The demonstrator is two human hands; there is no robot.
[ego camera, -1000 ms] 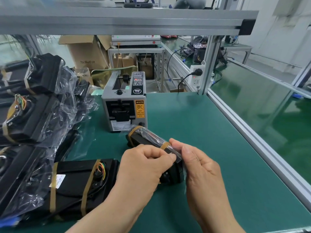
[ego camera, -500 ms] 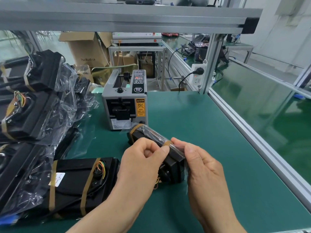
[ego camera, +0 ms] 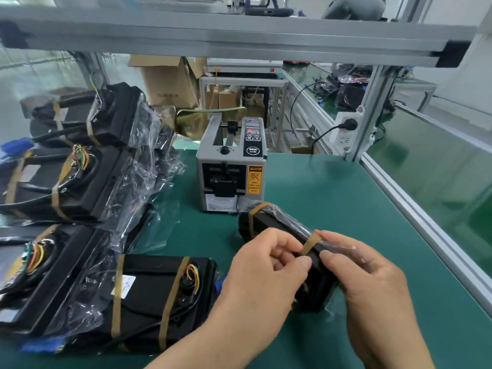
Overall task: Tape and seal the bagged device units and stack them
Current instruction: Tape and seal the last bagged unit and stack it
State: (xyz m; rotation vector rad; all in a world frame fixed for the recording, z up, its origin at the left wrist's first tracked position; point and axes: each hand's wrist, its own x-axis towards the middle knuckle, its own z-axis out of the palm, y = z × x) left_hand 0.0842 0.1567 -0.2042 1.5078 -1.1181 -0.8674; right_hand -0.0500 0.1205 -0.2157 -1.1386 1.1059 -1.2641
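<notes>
Tape farther down unit

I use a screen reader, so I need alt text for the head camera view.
A person's left hand and right hand grip a bagged black device unit on a green bench mat, pinching a tan tape strip wrapped over it. A grey tape dispenser stands just behind; more taped bagged units are stacked at the left.

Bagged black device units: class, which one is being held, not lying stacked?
The black plastic-bagged unit before the grey tape dispenser: left hand and right hand grip it by its brown tape band; the others lie untouched at left.
</notes>
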